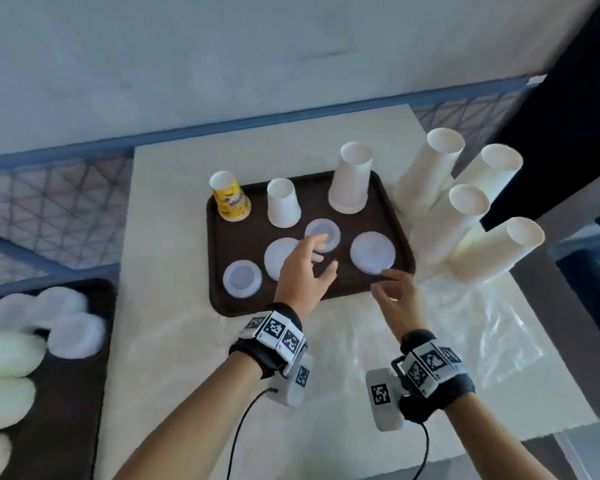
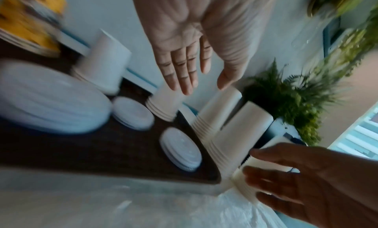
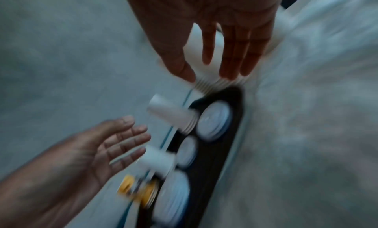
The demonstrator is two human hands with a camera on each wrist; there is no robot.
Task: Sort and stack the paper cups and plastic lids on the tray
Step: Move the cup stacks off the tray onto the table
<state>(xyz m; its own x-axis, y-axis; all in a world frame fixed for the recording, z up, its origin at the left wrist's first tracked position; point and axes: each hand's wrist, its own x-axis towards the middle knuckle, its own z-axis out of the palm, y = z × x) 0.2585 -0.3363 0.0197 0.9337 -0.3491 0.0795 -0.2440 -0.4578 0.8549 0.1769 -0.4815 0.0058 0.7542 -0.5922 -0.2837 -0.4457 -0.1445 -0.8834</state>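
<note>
A dark brown tray (image 1: 222, 299) holds an upturned yellow cup stack (image 1: 231, 199), a short white cup stack (image 1: 283, 202) and a taller white cup stack (image 1: 350, 181) along its far side. Several white lid piles lie nearer: front left (image 1: 242, 278), middle (image 1: 276, 254), centre (image 1: 328, 230) and right (image 1: 373, 252). My left hand (image 1: 326, 256) hovers over the tray's middle with straight fingers and holds nothing; its bare palm shows in the left wrist view (image 2: 202, 87). My right hand (image 1: 383, 282) hangs empty by the tray's front right edge, fingers relaxed (image 3: 208, 78).
Long white cup stacks (image 1: 465, 202) lean together just right of the tray. A crumpled clear plastic bag (image 1: 465, 323) covers the table at the front right. A second dark tray (image 1: 94, 375) with lid piles and pale cup sleeves sits low at the left.
</note>
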